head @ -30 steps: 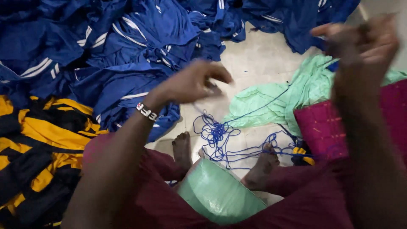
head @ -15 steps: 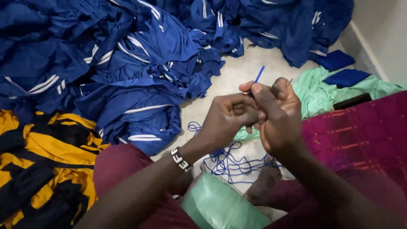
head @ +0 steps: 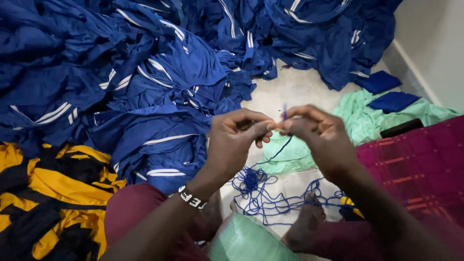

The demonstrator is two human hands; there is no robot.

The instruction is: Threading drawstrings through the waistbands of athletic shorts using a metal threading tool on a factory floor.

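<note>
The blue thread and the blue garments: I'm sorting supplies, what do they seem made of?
The blue thread, pinched by left hand and right hand, looks like matte spun thread; it lies in limp tangles. The blue garments look like smooth synthetic knit, faintly shiny, probably polyester.

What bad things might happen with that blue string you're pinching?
The thin blue thread pinched between the left hand and right hand trails down into a loose tangle of blue thread on the floor, so a pull may knot it tighter. That tangle also lies by the bare foot, which might snag it.
</note>
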